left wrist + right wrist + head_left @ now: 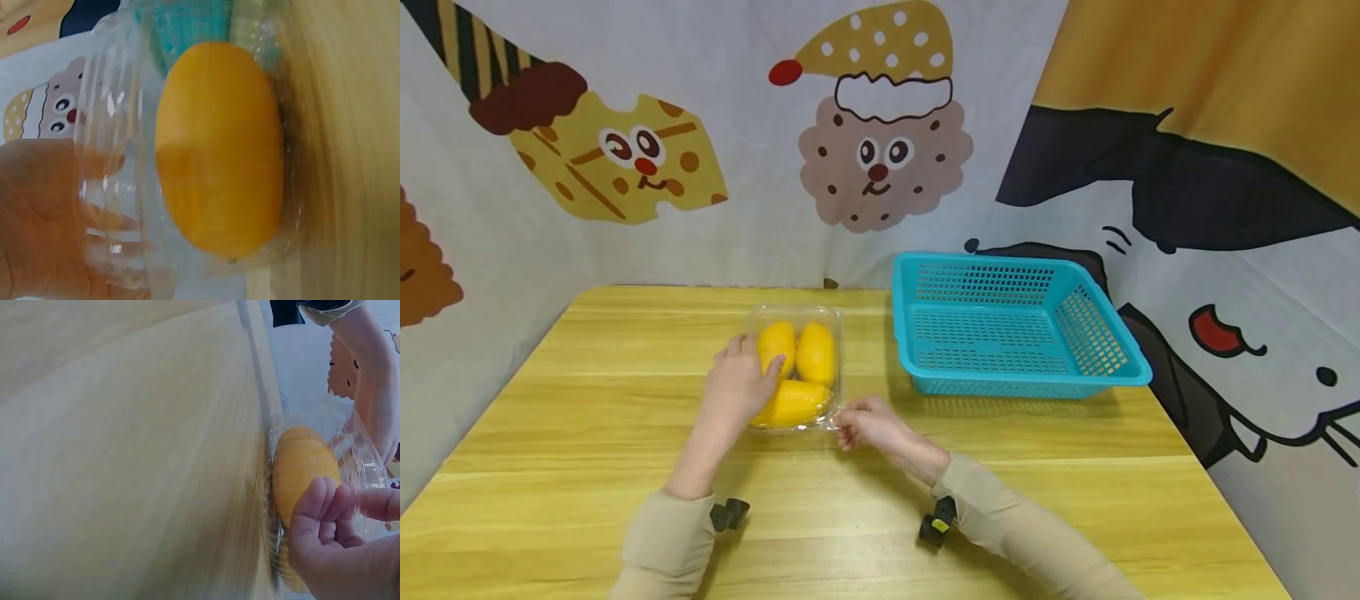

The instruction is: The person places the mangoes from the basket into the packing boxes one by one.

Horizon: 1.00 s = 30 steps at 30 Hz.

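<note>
A clear plastic clamshell box (837, 333) lies on the table with three yellow, mango-like fruits (816, 354) inside. Two of them lie side by side at the back, and one lies crosswise in front. My left hand (739, 383) rests on the box's left side, thumb over the top. Through the clear plastic, the left wrist view shows its fingers fairly straight, above one fruit (219, 150). At the front right corner, my right hand (872, 427) pinches the box's edge between thumb and forefinger. Its other fingers are curled in the right wrist view.
To the right of the box stands a blue-green plastic basket (985, 333) with perforated walls and nothing visible in it. The wooden table (587, 433) ends at a cartoon-printed cloth (722, 250) behind. Both wrists wear small black cameras (937, 523).
</note>
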Each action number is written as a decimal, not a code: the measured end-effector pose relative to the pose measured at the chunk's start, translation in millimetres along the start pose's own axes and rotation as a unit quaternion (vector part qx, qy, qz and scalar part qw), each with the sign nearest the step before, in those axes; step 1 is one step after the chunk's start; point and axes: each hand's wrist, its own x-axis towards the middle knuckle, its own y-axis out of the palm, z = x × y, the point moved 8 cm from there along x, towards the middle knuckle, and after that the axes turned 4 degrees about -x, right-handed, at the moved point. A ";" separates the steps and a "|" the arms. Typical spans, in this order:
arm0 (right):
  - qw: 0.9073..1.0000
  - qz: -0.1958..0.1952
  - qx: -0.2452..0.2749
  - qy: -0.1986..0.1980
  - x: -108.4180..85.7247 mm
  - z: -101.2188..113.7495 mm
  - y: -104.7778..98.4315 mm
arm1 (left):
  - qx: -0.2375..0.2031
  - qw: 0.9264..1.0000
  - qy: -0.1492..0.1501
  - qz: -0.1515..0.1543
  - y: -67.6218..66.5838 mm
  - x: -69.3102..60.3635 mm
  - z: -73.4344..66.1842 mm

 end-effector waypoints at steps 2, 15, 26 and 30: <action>1.000 0.004 -0.002 0.003 -0.1 -0.8 -0.3 | 0.005 1.000 0.006 -0.007 4.2 2.3 -5.2; 1.000 -0.003 -0.024 -0.011 0.9 -0.9 -5.4 | 0.014 0.999 0.044 -0.010 23.7 13.3 -33.5; 0.905 -0.177 -0.356 -0.154 -26.9 62.7 -28.8 | 0.020 0.998 0.060 -0.029 26.9 14.2 -41.0; 0.792 -0.284 -0.481 -0.247 -39.7 105.3 -41.7 | 0.025 0.997 0.069 -0.035 26.6 15.7 -43.7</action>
